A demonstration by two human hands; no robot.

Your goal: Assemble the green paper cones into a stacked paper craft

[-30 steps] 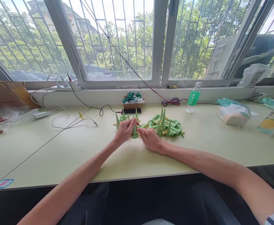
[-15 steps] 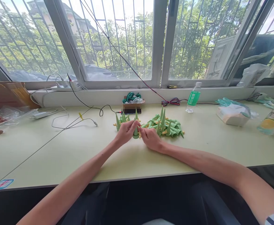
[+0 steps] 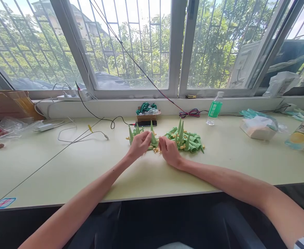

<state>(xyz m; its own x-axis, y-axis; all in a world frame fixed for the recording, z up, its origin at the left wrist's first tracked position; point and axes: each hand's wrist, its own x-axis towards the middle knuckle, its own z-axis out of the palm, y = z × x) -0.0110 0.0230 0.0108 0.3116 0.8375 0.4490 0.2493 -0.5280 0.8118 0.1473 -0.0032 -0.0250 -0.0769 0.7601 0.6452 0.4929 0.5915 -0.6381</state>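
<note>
A pile of green plastic cones (image 3: pixel 187 141) with small yellow bits lies on the pale green table (image 3: pixel 89 166), and a few more cones (image 3: pixel 133 131) stand upright to its left. My left hand (image 3: pixel 139 145) is closed on one green cone (image 3: pixel 153 139) whose tip points up. My right hand (image 3: pixel 169 150) sits just right of it, fingers curled near the pile's edge; whether it holds anything is hidden. Small yellow pieces (image 3: pixel 155 150) lie between my hands.
A black phone (image 3: pixel 146 122) and a bundle of green stuff (image 3: pixel 145 108) sit behind the cones. A water bottle (image 3: pixel 214 109) stands at the right, with bags (image 3: pixel 258 126) and a jar (image 3: pixel 298 136) beyond. Cables (image 3: pixel 89 129) and a cardboard box (image 3: pixel 11 103) lie left.
My right hand has drawn a little to the right, away from the cone. My left hand has kept the cone, now tilted and slightly farther right.
</note>
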